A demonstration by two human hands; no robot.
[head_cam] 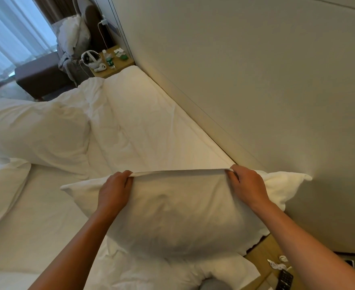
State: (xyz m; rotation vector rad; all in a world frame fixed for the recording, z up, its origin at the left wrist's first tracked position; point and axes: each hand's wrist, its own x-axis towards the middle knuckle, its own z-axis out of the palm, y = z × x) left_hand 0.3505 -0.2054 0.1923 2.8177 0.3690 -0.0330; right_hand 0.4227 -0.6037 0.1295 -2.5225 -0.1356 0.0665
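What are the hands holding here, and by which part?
Both hands grip the white pillow by its upper edge: the left hand toward one end, the right hand toward the other, fingers curled over the hem.

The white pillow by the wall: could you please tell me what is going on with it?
A person is holding the plump white fabric pillow upright by its top edge. The left hand and right hand each pinch that edge with curled fingers, a little in from the corners. The pillow is over the white-sheeted bed, its right corner by the beige wall. A second white pillow lies farther along the bed to the left, untouched.
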